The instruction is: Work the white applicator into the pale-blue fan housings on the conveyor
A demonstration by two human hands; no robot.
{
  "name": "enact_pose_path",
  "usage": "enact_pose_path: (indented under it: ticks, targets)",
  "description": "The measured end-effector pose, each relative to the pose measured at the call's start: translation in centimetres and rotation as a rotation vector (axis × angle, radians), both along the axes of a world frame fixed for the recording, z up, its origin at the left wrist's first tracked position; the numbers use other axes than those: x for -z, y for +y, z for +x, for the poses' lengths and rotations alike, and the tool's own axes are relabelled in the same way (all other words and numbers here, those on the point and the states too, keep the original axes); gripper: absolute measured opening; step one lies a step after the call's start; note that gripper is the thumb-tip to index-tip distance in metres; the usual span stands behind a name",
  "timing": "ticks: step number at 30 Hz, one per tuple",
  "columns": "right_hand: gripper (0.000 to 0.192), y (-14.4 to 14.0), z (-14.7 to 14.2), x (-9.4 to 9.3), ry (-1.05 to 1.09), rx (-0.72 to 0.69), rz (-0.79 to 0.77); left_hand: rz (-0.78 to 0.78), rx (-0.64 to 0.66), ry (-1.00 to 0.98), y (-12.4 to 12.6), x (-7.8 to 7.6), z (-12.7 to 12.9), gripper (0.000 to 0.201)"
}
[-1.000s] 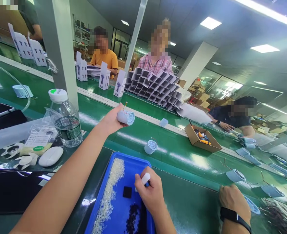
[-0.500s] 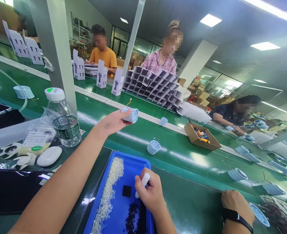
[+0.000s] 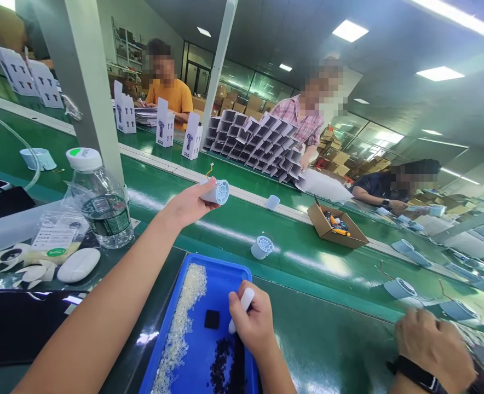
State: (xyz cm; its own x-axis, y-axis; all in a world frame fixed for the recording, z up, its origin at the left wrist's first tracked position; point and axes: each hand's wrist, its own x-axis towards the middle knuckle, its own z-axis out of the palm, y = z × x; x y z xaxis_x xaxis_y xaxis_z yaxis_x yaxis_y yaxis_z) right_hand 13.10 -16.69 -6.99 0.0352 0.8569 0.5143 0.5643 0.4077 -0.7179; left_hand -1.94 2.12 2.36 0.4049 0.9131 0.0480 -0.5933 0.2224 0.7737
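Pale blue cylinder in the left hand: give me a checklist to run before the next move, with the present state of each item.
1. Left hand grips the pale blue cylinder: ok, held above the green belt.
2. Cylinder's ribbed end visible: ok, it points right, wire at the back.
3. Right hand holds the white pen-like tool: ok, over the blue tray.
4. Tray stocked: ok, clear beads on its left side, dark small parts near the tool.
5. Anything on the tool's tip: cannot tell, hidden by the fingers.
6. Co-worker's hand apart from the tray: ok.
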Motion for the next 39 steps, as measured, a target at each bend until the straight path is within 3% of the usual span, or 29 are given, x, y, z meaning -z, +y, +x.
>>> enact_pose_path:
  ticks: [10, 20, 39]
  targets:
    - [0.032, 0.21, -0.46, -0.53, -0.01, -0.021, -0.035, -0.064, -0.021, 0.068, 0.09, 0.22, 0.68, 0.017]
    - [0.034, 0.2, -0.29, -0.41, -0.004, 0.077, -0.019, -0.114, -0.038, 0.042, -0.16, -0.23, 1.0, 0.013]
    - [0.032, 0.45, -0.39, 0.04, -0.151, 0.162, 0.131, -0.15, -0.073, 0.13, -0.32, -0.27, 0.68, 0.017]
